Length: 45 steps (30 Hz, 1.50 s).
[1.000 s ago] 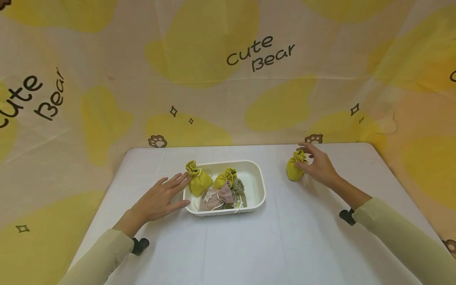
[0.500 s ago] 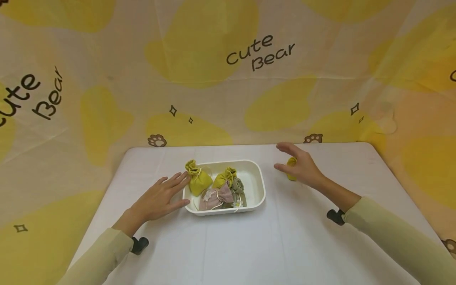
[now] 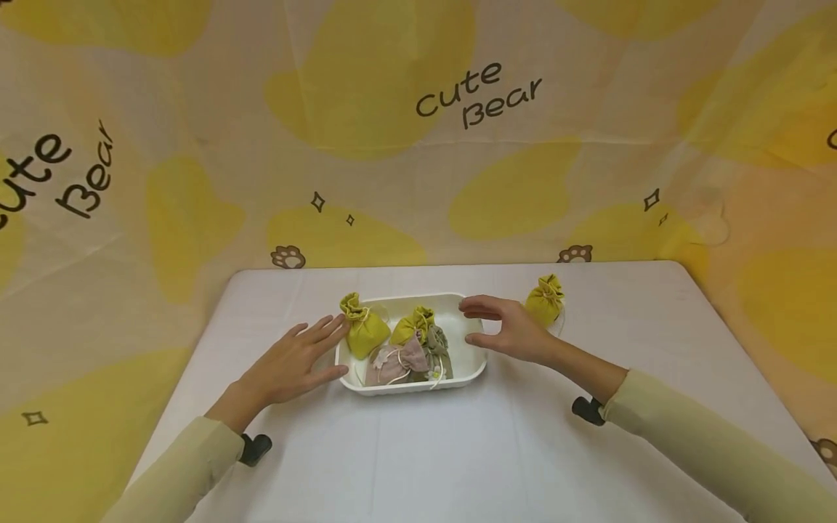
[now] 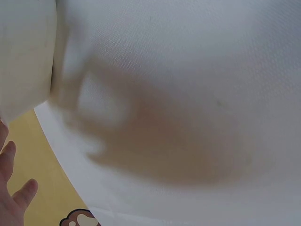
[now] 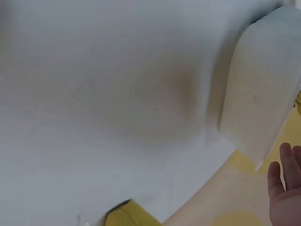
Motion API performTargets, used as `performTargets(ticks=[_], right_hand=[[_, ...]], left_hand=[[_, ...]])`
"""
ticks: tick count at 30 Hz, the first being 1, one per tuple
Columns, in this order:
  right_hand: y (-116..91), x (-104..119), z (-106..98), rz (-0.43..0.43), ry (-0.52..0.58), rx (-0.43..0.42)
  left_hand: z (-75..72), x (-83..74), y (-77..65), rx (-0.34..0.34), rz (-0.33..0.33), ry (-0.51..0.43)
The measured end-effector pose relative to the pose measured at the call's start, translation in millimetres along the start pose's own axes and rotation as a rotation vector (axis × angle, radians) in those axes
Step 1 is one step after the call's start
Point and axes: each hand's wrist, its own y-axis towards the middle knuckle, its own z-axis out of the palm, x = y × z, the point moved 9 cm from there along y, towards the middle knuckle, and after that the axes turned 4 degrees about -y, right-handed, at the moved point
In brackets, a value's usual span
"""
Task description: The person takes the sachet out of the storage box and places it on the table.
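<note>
In the head view a white tray (image 3: 467,367) holds a yellow drawstring pouch (image 3: 366,335) at its left end, a second yellow pouch (image 3: 408,328), a pink pouch (image 3: 397,363) and a grey-green pouch (image 3: 437,343). My left hand (image 3: 297,363), fingers straight, is at the tray's left rim, fingertips right by the left yellow pouch. Over the tray's right end reaches my right hand (image 3: 510,330), thumb and fingers apart with nothing between them. Behind that hand another yellow pouch (image 3: 546,299) stands on the table, partly hidden by it. The right wrist view shows the tray's outer wall (image 5: 261,84).
A white cloth covers the table (image 3: 445,457). Its far edge meets a yellow-patterned fabric backdrop (image 3: 418,181), which also rises along both sides. Small black wrist cameras (image 3: 255,449) sit under the sleeves.
My right hand has let go of the standing yellow pouch and moved left to the tray's right end. The pouch stays upright on the table. My left hand has hardly moved.
</note>
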Motion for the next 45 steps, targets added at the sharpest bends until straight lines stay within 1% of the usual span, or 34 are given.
performTargets(ticks=[6, 10, 13, 18, 24, 27, 34, 37, 42, 45], right_hand=[[3, 5, 30, 0.011, 0.029, 0.092], [6, 7, 43, 0.046, 0.052, 0.123], [7, 7, 49, 0.075, 0.06, 0.132], [8, 8, 53, 0.088, 0.05, 0.124], [12, 15, 60, 0.036, 0.053, 0.14], [12, 17, 63, 0.023, 0.05, 0.149], [14, 20, 61, 0.023, -0.022, 0.122], [15, 20, 59, 0.026, -0.032, 0.11], [15, 19, 59, 0.037, 0.0, 0.094], [15, 20, 62, 0.023, 0.035, 0.096]], left_hand=[[-0.6, 0.2, 0.1, 0.0, -0.003, 0.0], [-0.1, 1.4, 0.1, -0.004, -0.008, -0.005], [1.3, 3.0, 0.2, -0.007, -0.008, -0.004], [2.1, 3.8, 0.1, -0.009, -0.007, -0.003], [0.7, 2.8, -0.4, -0.028, 0.002, -0.001], [1.0, 2.8, -0.5, -0.023, -0.003, -0.003], [0.9, 1.4, -0.3, -0.021, 0.001, -0.006], [0.4, 1.2, -0.1, -0.022, 0.001, -0.004], [0.3, 1.8, 0.2, -0.031, 0.002, -0.012], [0.9, 2.6, 0.1, -0.032, 0.002, -0.012]])
